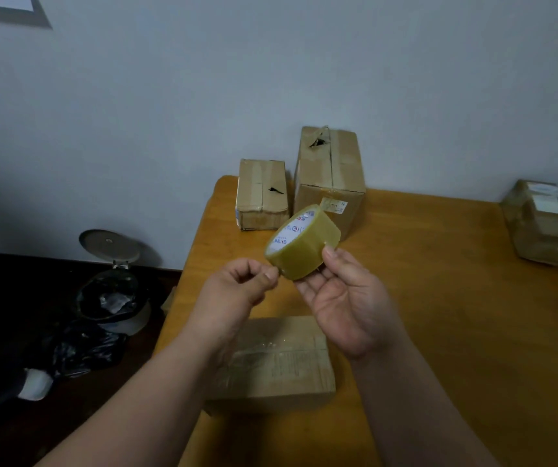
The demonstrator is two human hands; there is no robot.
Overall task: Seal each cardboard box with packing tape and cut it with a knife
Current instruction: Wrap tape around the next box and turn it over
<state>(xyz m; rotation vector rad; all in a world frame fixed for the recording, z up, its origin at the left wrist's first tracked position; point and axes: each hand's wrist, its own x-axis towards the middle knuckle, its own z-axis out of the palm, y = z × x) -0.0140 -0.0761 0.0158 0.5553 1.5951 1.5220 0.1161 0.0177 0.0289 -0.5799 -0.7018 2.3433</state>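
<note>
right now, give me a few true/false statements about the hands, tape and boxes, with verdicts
1. The right hand holds the tape roll. True.
2. The left hand lies flat on the table. False: it is raised, its fingertips pinching at the roll's edge.
3. Two boxes stand at the far table edge, the small box left of the tall box. True.
4. The tape roll sits on the near box. False: it is held up in the air above the table.
5. The bin on the floor has its lid shut. False: the lid stands open.
</note>
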